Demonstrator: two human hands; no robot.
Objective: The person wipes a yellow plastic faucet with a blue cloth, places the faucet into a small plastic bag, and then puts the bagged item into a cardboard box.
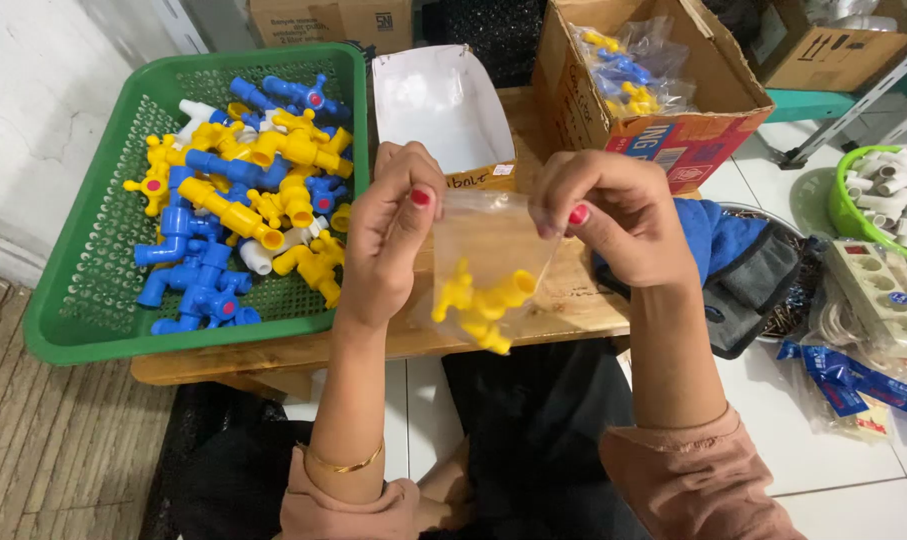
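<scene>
My left hand [393, 235] and my right hand [613, 215] each pinch a top corner of a small clear plastic bag [488, 255] above a low wooden table [303, 355]. Inside the bag lies a yellow plastic tap [480, 303], sunk to the bottom. A green plastic basket [73, 290] to the left holds several blue, yellow and white plastic taps [243, 200]; my left hand is nearest to it.
A white open carton [438, 100] stands behind my hands. A brown cardboard box [663, 130] at the back right holds bagged taps [628, 70]. A blue and grey cloth [743, 265], a power strip [888, 295] and a green bowl of white pipe fittings [893, 185] lie right.
</scene>
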